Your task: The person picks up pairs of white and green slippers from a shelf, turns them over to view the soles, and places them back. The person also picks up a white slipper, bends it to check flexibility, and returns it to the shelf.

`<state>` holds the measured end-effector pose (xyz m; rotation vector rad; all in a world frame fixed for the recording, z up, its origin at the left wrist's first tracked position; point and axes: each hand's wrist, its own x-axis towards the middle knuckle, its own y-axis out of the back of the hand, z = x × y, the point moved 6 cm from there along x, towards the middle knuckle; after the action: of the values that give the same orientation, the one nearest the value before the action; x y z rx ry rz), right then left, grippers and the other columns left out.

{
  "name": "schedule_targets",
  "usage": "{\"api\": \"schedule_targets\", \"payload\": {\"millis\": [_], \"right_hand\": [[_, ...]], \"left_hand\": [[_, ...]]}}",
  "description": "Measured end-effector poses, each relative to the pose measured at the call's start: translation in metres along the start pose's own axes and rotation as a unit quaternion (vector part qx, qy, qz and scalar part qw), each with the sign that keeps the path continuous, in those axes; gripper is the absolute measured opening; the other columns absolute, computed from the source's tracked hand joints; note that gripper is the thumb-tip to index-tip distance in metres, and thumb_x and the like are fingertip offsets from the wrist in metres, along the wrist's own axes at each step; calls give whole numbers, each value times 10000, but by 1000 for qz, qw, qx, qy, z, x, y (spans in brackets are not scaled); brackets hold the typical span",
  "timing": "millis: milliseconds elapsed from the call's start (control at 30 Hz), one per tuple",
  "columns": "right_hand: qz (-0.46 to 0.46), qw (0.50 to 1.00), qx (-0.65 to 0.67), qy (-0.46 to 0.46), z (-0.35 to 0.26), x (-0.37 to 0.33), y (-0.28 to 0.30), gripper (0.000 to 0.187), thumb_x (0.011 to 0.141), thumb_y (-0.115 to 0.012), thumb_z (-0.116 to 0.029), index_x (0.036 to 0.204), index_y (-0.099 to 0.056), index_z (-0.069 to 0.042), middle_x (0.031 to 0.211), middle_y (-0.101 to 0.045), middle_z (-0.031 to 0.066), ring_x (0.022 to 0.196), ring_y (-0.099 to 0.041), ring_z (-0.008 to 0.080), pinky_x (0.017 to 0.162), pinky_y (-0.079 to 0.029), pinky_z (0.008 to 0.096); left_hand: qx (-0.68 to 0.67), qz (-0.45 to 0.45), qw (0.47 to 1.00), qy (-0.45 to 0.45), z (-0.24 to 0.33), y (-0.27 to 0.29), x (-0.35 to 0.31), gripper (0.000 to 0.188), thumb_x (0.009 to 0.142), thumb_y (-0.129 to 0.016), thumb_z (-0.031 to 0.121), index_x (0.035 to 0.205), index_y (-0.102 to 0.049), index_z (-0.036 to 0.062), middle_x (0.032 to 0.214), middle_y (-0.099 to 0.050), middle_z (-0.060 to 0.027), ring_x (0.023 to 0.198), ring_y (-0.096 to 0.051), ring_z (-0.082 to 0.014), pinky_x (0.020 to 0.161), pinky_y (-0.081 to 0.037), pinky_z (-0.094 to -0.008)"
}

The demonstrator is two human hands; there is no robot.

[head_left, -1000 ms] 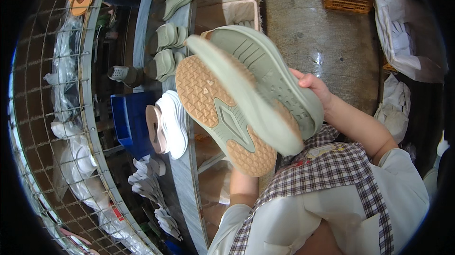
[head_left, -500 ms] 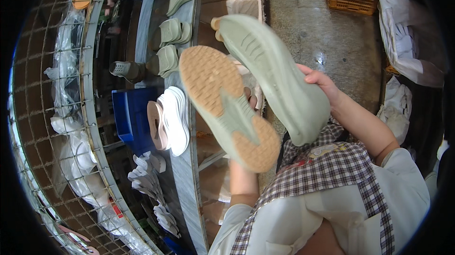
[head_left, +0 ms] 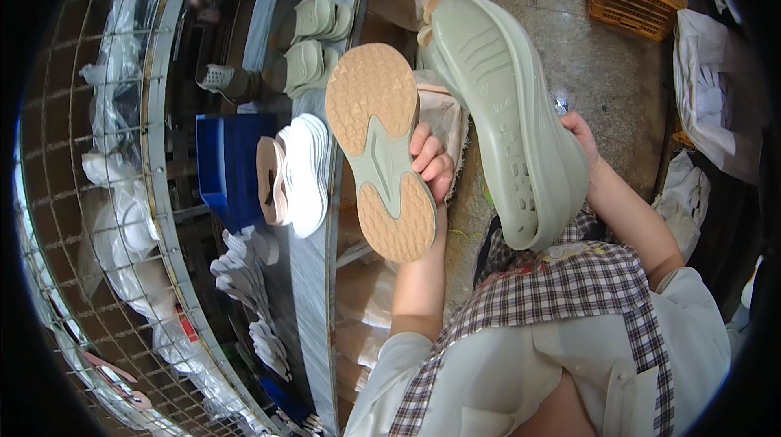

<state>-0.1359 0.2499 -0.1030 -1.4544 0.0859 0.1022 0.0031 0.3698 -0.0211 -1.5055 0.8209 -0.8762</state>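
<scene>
In my left hand (head_left: 432, 162) is a pale green shoe sole (head_left: 382, 156), its tan patterned tread turned up and a green groove between the two tread pads. My fingers wrap over its right edge, with the thumb hidden behind. My right hand (head_left: 581, 136) grips thicker green shoe soles (head_left: 512, 124) from their right side. The top one shows its inner face, with ridges at the toe and small holes toward the heel. Tan and green toe ends stick out beneath it, so more than one seems stacked there. Most of the right hand is hidden behind them.
On the grey bench (head_left: 313, 307) at left lie white soles (head_left: 308, 177), pink-beige soles (head_left: 271, 181) and green soles (head_left: 307, 67). A blue bin (head_left: 232, 169) and a wire mesh rack (head_left: 81, 217) stand further left. Yellow crates (head_left: 630, 2) and a white sack (head_left: 704, 71) are at far right.
The left sole has turned more upright and apart from the right-hand soles, bringing my left fingers into sight. The right-hand soles have rolled to show their inner face.
</scene>
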Motion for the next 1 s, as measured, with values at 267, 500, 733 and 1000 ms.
{"api": "schedule_targets", "payload": {"millis": [267,500,733,1000], "right_hand": [[18,1000,-1,-6,1,5,6,618,782,-397,-315,1296,-468,19,1184,-581,222,993,-626,361,870,-513,472],[21,999,-32,-1,1,12,2,628,769,-404,-305,1307,-452,15,1195,-574,222,1009,-617,371,903,-494,482],[-7,999,-53,4,-2,19,-16,590,786,-436,-198,1352,-367,-44,1252,-527,169,1092,-569,308,955,-453,450],[62,944,-323,37,-6,32,-15,741,755,-500,-222,1426,-233,-58,1378,-386,156,1242,-433,263,1022,-382,399]], "left_hand": [[31,-29,999,-2,3,-6,2,563,946,-424,138,1430,-184,-20,787,-426,-64,626,-475,-124,503,-438,-229],[24,-33,999,4,7,-6,4,568,948,-424,158,1435,-182,-7,786,-428,-64,626,-481,-123,516,-438,-238],[84,-25,995,47,11,-10,6,343,935,-473,201,1205,-401,0,860,-464,-67,756,-505,-156,626,-459,-272],[419,298,857,39,2,7,7,736,905,-538,83,1471,-80,186,1415,-311,-114,1208,-453,-254,951,-462,-391]]}}
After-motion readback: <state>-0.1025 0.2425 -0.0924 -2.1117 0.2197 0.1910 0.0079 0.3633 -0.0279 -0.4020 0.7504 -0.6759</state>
